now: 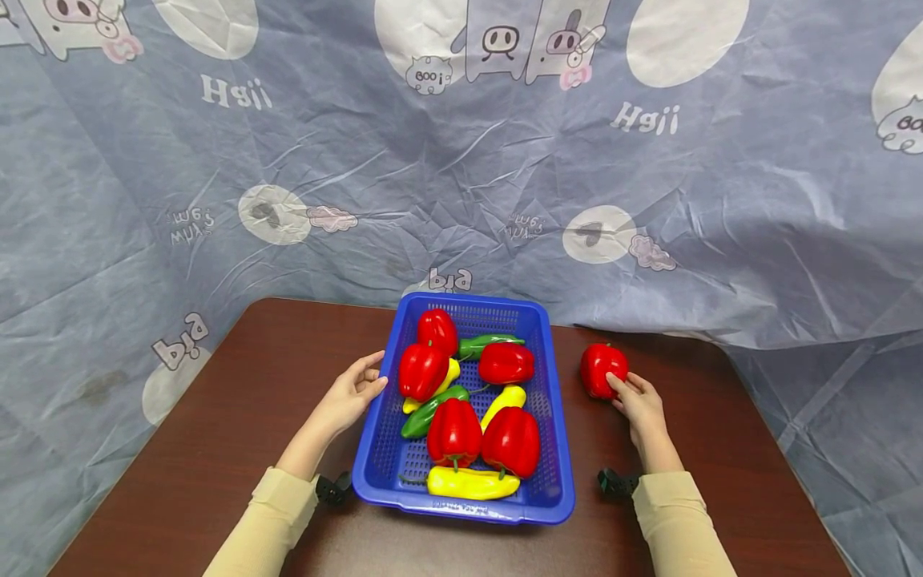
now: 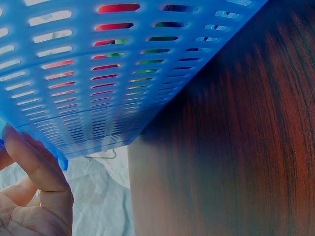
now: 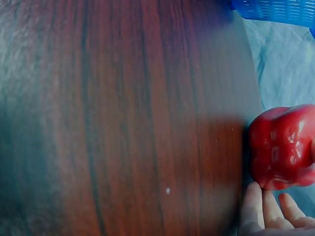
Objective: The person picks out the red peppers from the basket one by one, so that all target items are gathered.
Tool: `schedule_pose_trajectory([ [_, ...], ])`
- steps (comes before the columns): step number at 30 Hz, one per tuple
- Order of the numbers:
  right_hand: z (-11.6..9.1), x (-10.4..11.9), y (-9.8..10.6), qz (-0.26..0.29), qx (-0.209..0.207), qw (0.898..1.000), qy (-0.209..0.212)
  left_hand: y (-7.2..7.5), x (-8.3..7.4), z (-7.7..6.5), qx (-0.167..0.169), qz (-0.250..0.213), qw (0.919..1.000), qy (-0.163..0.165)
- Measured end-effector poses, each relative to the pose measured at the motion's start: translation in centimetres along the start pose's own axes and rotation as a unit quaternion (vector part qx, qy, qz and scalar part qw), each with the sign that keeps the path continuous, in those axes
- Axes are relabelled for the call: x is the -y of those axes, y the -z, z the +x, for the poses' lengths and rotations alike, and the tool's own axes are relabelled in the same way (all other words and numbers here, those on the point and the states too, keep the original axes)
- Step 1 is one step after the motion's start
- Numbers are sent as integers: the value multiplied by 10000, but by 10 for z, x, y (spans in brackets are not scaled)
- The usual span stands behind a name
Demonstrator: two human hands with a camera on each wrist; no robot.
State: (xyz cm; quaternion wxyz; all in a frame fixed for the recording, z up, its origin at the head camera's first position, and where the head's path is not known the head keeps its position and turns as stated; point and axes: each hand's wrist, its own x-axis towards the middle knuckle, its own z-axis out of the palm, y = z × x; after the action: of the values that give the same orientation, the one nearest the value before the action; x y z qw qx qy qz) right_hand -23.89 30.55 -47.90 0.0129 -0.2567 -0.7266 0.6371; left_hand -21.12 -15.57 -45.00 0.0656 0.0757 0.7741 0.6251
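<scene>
A blue plastic basket (image 1: 461,513) holds several red bell peppers (image 1: 454,433), green chili peppers (image 1: 435,411) and long yellow peppers (image 1: 472,484). At its left rim, my left hand (image 1: 353,394) holds on with thumb and fingertips; the left wrist view has these fingers (image 2: 42,169) beside the slotted side wall. To the right of the basket, my right hand (image 1: 644,405) grips a single red bell pepper (image 1: 600,370) from its right side. In the right wrist view, fingertips (image 3: 253,194) touch the underside of that pepper, and most of the thumb is out of frame.
The basket stands on a dark brown wooden table (image 1: 202,449). A blue-grey printed cloth (image 1: 433,160) hangs behind and around the table. Black bands (image 1: 335,489) sit at both wrists, below cream sleeves.
</scene>
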Motion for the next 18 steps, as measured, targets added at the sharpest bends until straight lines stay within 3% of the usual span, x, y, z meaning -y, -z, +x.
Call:
schedule_pose_trajectory([
  [18, -1, 3, 7, -415, 319, 9986, -28, 1, 0, -1, -118, 98, 9999, -26],
])
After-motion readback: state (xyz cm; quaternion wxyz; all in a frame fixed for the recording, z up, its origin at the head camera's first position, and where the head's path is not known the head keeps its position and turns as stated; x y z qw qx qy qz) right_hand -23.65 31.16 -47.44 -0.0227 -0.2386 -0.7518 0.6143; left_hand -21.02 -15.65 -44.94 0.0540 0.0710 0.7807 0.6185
